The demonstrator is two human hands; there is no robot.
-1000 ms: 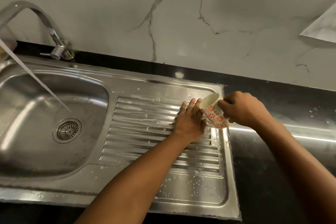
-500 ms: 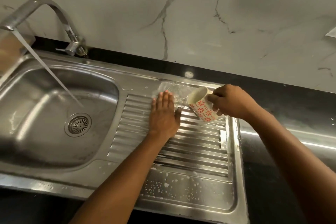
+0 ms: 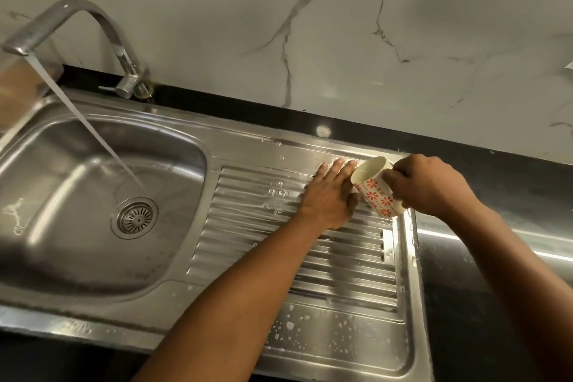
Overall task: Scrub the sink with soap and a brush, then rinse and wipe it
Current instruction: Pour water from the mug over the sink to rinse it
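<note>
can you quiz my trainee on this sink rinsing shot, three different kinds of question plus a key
1. True or false: the tap is off.
2. Which hand holds the floral mug? A) left hand B) right hand C) neither
3. Fill in: the left hand lies flat on the ridged ______ beside the basin.

Key
1. False; a stream of water runs from the spout into the basin.
2. B; the right hand grips the mug, tilted with its mouth toward the left hand.
3. Drainboard; fingers straight, pressed on the wet ridges.
</note>
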